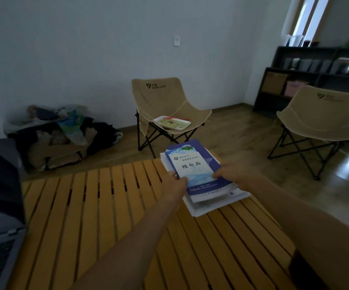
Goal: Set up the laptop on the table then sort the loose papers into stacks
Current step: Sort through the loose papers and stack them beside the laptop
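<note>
A stack of papers (209, 204) lies at the far right corner of the slatted wooden table (98, 206), topped by a blue and white booklet (192, 166). My left hand (174, 186) pinches the booklet's near left edge. At its near right edge, my right hand (232, 174) holds it with the fingers curled round. The open laptop (0, 206) stands at the left edge of the view, its dark screen and part of the keyboard showing.
A beige folding chair (165, 105) with a tray on its seat stands beyond the table. A second beige chair (319, 118) is at the right. Bags and clothes (58, 132) are piled against the wall at left. Dark shelves (315, 74) fill the far right.
</note>
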A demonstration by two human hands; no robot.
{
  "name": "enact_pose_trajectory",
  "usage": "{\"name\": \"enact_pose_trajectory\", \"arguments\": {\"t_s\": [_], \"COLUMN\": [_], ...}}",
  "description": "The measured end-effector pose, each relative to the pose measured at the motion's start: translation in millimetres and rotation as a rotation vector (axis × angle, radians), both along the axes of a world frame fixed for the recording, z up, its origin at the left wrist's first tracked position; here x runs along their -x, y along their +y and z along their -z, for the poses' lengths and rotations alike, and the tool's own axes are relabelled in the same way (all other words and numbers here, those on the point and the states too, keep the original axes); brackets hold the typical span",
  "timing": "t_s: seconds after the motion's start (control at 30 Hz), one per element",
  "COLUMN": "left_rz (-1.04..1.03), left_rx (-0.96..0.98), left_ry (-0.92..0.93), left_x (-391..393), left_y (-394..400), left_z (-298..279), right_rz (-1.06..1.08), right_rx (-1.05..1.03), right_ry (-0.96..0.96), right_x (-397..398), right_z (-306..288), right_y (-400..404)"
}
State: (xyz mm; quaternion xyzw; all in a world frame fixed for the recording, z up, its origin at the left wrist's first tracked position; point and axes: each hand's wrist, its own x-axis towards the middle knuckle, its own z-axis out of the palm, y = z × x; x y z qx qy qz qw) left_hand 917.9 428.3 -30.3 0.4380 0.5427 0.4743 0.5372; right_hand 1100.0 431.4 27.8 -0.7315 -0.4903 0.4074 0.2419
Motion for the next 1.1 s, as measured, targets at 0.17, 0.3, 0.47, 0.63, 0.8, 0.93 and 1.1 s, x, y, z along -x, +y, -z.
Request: {"name": "enact_pose_trajectory", "arguments": {"t_s": [0.17,0.3,0.47,0.63,0.8,0.93,1.1], "left_rz": [-0.022,-0.059,0.029,0.007,0.178,0.471,0.604], "left_rx": [0.009,-0.024,-0.068,-0.164,-0.250,-0.318,-0.233], "left_ry": [0.053,0.171,0.453,0.473,0.533,0.545,0.483], "left_x": [-13.6,-11.6,-2.4,3.0,-12.8,-46.4,-95.1], "left_y": [2.8,6.6,7.5,-32.4,-117.2,-189.8,-229.9], "left_z": [17.7,23.5,23.7,6.4,-7.6,-20.0,-9.2], "right_rz": [-0.033,-0.047,-0.112,-0.149,-0.237,-0.051,0.376], "right_rx": [-0.035,-0.067,-0.073,-0.116,-0.124,-0.188,-0.090], "right_ry": [-0.120,-0.131,-0.321,-0.370,-0.473,-0.370,0.147], "right_x": [-5.2,-2.5,-8.7,-32.4,-59.3,-91.9,-142.8], "right_z": [17.6,25.4,34.1,15.1,-10.0,-19.3,9.3], "right_y": [12.1,20.7,21.9,-8.5,-81.5,-153.8,-238.1]}}
